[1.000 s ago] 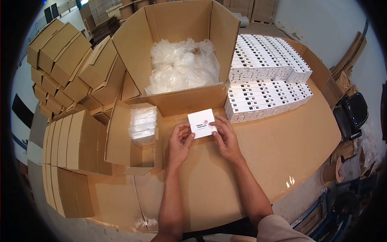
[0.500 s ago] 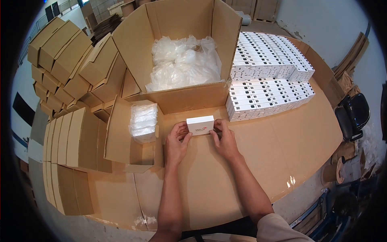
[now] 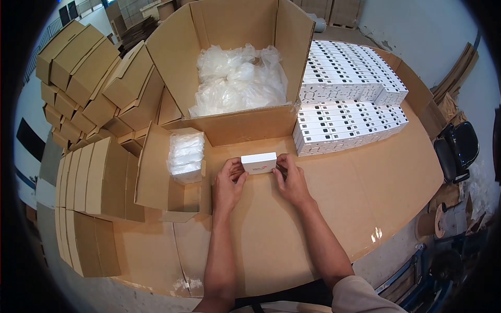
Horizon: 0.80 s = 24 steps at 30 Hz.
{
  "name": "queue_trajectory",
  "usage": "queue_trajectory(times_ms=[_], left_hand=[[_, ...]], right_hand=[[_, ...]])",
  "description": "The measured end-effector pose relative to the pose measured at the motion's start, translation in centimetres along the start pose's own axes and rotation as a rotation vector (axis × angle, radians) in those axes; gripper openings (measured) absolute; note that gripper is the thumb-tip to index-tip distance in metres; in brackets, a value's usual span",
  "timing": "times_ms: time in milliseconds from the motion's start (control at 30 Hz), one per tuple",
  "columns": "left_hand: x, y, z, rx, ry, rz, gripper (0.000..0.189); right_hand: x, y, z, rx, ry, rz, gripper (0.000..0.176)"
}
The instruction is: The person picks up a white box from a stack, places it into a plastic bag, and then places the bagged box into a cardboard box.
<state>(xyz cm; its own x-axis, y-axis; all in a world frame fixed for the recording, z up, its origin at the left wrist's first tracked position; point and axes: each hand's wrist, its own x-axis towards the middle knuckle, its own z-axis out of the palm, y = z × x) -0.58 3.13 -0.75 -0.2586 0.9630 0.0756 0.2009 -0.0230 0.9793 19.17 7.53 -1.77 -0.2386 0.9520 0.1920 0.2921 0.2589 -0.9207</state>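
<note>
A small white box (image 3: 259, 164) with red and dark print on its front is held between my two hands, just above or on the cardboard-covered table. My left hand (image 3: 229, 180) grips its left end, fingers behind and thumb in front. At the right end, my right hand (image 3: 290, 178) holds it in the same way. To the left stands an open brown carton (image 3: 175, 208) containing several white boxes wrapped in clear plastic (image 3: 186, 154).
Behind my hands, a large open carton (image 3: 235, 125) holds crumpled clear plastic bags (image 3: 240, 78). Rows of white boxes with dark squares (image 3: 349, 122) are stacked at the right. Brown cartons (image 3: 112, 182) are piled along the left. A black chair (image 3: 459, 151) stands beyond the table's right edge.
The white box has tipped very slightly, so its front looks a little shorter. Both hands keep their hold in nearly the same place.
</note>
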Motion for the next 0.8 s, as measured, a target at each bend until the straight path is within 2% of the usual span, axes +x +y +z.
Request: queue_trajectory(times_ms=[133,333,433,533,633,700,767,800], left_hand=[[-0.1,0.1,0.0,-0.013,0.012,-0.004,0.041],[-0.9,3.3,0.3,0.145,0.254,0.240,0.053],[-0.9,5.2,0.0,0.190,0.338,0.323,0.045],[0.3,8.6,0.3,0.307,0.308,0.471,0.033],[5.8,12.8,1.2,0.205,0.313,0.590,0.024],[11.9,13.9,0.9,0.357,0.204,0.649,0.026],[19.0,12.7,1.4,0.470,0.060,0.813,0.030],[20.5,11.9,1.7,0.601,-0.027,0.775,0.031]], right_hand=[[0.0,0.0,-0.2,-0.064,-0.019,-0.025,0.034],[0.2,1.0,-0.7,-0.065,0.051,-0.137,0.047],[0.2,0.7,-1.0,-0.038,0.038,-0.106,0.049],[0.3,1.2,-0.7,-0.019,0.043,-0.101,0.049],[0.3,1.4,-0.8,-0.004,0.048,-0.097,0.048],[0.3,1.2,-0.8,-0.018,0.051,-0.084,0.047],[0.1,1.3,-0.6,-0.020,0.064,-0.087,0.046],[0.2,1.4,-0.7,-0.024,0.074,-0.091,0.045]])
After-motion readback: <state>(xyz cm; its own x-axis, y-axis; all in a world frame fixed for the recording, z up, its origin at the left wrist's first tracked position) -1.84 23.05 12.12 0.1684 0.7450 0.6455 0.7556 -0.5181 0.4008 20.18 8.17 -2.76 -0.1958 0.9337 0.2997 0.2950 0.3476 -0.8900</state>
